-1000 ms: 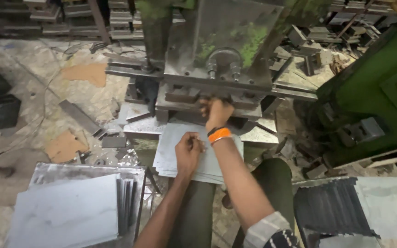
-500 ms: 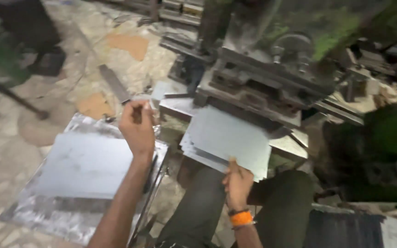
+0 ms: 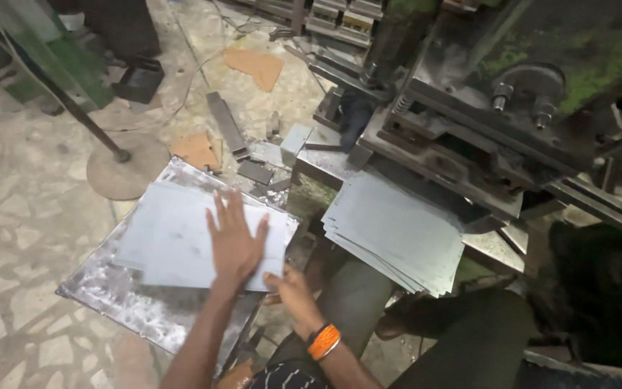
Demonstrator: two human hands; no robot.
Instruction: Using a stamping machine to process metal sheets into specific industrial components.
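Observation:
My left hand lies flat, fingers spread, on a pile of pale grey metal sheets. The pile rests on a shiny dented metal plate on the floor at my left. My right hand, with an orange wristband, is at the pile's near right corner, and its fingers pinch the sheet edge. A second stack of grey sheets lies fanned on the bed in front of the heavy press machine, with no hand on it.
A round stand base with a pole sits beyond the plate. Cardboard scraps, a flat metal bar and small offcuts litter the stone floor. My knees in dark trousers are below the press.
Both hands have left the press and its stack. My left hand swung left and came down flat on the floor pile; my right hand followed to that pile's corner. The view turned left.

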